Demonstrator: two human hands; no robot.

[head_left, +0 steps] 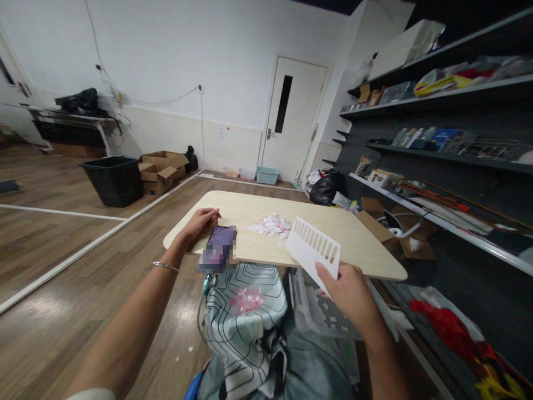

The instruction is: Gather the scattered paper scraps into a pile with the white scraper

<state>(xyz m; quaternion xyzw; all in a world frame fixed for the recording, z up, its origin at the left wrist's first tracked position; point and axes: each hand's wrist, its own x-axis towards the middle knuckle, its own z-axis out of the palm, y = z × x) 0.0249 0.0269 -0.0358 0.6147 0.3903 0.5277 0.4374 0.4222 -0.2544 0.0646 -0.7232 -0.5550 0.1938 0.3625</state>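
My right hand (347, 291) holds a white slotted plastic piece (312, 247) by its lower corner, above the near edge of a light wooden table (358, 244). My left hand (200, 221) rests on the table's left edge with fingers curled loosely, touching the top of a phone (219, 250) that lies there. A small heap of pink and white scraps (271, 225) sits mid-table between the hands. More pink scraps (249, 299) lie on the patterned cloth (245, 328) on my lap.
A clear plastic tray (316, 314) sits below the table by my right knee. Dark shelves (437, 150) full of goods line the right wall. A black bin (113, 179) and cardboard boxes (162, 169) stand at the back left; a white door (293, 119) is behind.
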